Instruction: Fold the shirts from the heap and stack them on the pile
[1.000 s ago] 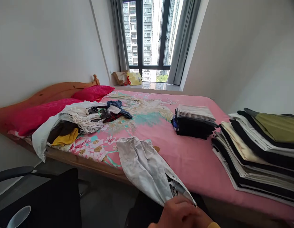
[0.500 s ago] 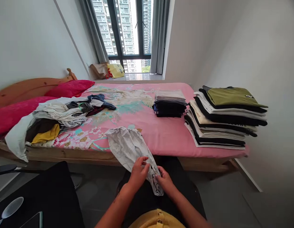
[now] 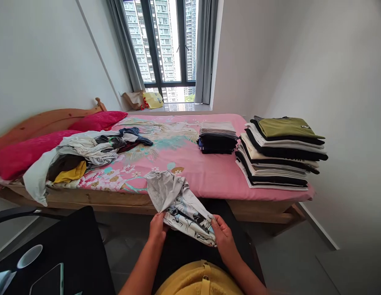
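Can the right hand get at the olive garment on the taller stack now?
Probably, perhaps with a lean: the olive garment lies uncovered on top, but the right hand would first have to release the printed garment.

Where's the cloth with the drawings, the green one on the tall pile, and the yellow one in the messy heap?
Printed garment (image 3: pixel 190 226): head view, on its patterned part.
Green garment (image 3: pixel 284 128): head view, on its folded top face.
Yellow garment (image 3: pixel 71 173): head view, on its crumpled middle.

Before us a garment (image 3: pixel 190 211), then the bed (image 3: pixel 211 182)
On it, clothes heap (image 3: pixel 101 150) left, one stack (image 3: pixel 217 141) and another stack (image 3: pixel 278 157) right; behind, a window (image 3: pixel 165 45).
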Tool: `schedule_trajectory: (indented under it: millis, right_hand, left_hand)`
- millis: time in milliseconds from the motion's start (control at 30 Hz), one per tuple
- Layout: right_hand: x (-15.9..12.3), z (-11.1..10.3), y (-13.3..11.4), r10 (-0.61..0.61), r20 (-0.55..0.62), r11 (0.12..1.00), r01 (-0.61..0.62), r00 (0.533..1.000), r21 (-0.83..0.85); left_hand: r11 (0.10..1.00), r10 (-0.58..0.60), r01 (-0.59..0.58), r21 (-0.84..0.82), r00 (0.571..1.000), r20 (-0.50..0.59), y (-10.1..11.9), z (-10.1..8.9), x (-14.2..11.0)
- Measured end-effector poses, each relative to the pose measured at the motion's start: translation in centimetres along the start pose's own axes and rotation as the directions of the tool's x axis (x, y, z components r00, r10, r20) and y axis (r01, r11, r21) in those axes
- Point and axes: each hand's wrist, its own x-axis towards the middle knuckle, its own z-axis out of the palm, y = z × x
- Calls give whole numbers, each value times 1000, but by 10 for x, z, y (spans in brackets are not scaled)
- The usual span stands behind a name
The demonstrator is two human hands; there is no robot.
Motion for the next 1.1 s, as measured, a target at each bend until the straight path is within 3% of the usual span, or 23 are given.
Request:
schedule_trajectory:
  millis: [100, 200, 267, 333, 400, 467, 533, 600, 633, 700, 767, 800, 967, 1100]
  right_hand:
    - [3, -21, 10, 62, -176, 996, -49, 983, 77]
    - [2, -41, 22, 119, -289, 992, -103, 950, 68]
    - [-2, -49, 29, 135, -297, 991, -126, 945, 50]
    - [-6, -50, 32, 141, -268, 990, -136, 953, 37]
    - [-10, -46, 32, 130, -231, 991, -132, 964, 8]
    - [-13, -39, 29, 107, -195, 994, -112, 975, -17]
    - [-16, -32, 23, 91, -132, 995, -95, 987, -30]
    - [-20, -26, 16, 80, -61, 995, -83, 995, -47]
    - [-23, -23, 13, 72, -35, 995, -74, 997, -61]
    - [-26, -23, 8, 52, -30, 995, -54, 998, -85]
    - [-26, -28, 5, 39, -92, 995, -48, 995, -91]
    - [-24, -32, 4, 36, -144, 995, -48, 989, -86]
    - [-12, -67, -2, 27, -358, 998, -43, 933, -37]
    - [-4, -87, -11, 3, -468, 999, -21, 884, -34]
  left_hand:
    - [991, 5, -16, -136, 997, -80, 23, -21, 14]
    - [974, 50, -68, -216, 995, -89, 42, -42, 10]
    - [971, 136, -143, -191, 990, -48, 46, -50, 0]
    - [965, 256, -256, -48, 967, -3, 42, -49, -10]
    - [896, 402, -403, 189, 915, 44, 32, -39, -17]
    - [730, 543, -561, 391, 823, 166, 23, -23, -19]
    - [542, 618, -692, 477, 713, 331, 18, -1, -15]
    - [452, 614, -743, 494, 661, 431, 19, 20, -6]
    - [480, 591, -728, 490, 681, 433, 22, 29, 1]
    - [627, 501, -633, 453, 774, 387, 31, 42, 16]
    - [770, 387, -509, 385, 852, 353, 43, 46, 31]
    - [813, 340, -462, 355, 871, 354, 49, 45, 36]
    - [912, 219, -342, 228, 874, 434, 79, 21, 31]
    - [956, 149, -263, 130, 817, 557, 93, -1, -3]
